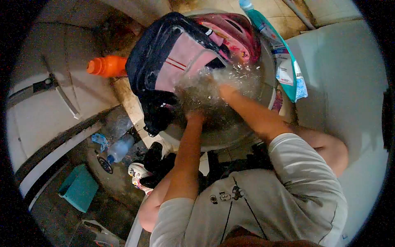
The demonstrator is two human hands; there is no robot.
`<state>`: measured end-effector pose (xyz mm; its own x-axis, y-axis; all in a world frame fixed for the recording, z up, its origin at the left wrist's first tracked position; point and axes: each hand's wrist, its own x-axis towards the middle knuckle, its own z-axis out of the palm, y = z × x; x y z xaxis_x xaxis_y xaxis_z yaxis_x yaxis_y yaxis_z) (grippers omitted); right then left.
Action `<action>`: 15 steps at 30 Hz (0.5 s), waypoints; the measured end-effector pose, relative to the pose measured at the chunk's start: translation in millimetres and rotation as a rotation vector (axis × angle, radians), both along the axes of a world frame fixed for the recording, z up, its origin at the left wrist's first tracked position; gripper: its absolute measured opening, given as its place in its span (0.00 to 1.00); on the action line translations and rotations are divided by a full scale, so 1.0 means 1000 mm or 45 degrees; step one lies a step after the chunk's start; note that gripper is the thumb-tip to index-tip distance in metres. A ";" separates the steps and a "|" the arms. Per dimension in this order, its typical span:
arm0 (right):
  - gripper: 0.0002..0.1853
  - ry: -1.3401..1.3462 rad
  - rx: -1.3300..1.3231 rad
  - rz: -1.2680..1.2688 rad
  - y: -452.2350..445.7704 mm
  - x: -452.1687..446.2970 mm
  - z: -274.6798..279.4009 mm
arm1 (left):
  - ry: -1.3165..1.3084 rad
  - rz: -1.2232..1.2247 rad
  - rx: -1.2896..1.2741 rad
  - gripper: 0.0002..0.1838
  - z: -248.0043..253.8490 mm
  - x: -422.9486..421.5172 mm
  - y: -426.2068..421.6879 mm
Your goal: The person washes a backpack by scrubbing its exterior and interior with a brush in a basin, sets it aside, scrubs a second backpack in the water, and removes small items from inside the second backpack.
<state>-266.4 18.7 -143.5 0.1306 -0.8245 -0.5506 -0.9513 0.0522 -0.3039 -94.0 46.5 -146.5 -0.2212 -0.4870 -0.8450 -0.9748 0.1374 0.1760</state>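
A large round tub (214, 143) of murky water stands between my knees. My left hand (195, 116) is in the water at the near side, its fingers hidden below the surface. My right hand (225, 89) is farther in, amid splashing water that smears its fingers. Whether either hand holds anything does not show. A navy and pink backpack (181, 59) leans in the tub's left part, wet, its lower end by my hands. Behind it a pink and red bag (247, 35) rests against the far rim.
An orange bottle (108, 66) lies left of the backpack. A teal detergent packet (284, 61) leans at the tub's right by a pale wall (341, 82). Lower left, a clear plastic bottle (120, 149) and a teal container (79, 188) lie on the dark floor.
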 end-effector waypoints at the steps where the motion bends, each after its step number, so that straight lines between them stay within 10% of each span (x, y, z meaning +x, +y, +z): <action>1: 0.10 -0.002 -0.019 -0.004 -0.003 -0.004 -0.020 | 0.060 0.145 0.075 0.42 -0.001 0.000 -0.005; 3: 0.12 0.246 0.045 0.145 -0.012 -0.011 -0.048 | 0.018 0.009 -0.176 0.40 0.044 -0.010 -0.009; 8: 0.17 -0.010 -0.147 0.179 -0.019 -0.028 0.103 | -0.096 -0.291 -0.652 0.30 0.088 -0.003 0.002; 15: 0.25 -0.236 -0.925 -0.553 -0.052 -0.055 0.107 | 0.565 0.958 -0.922 0.30 0.098 0.046 0.015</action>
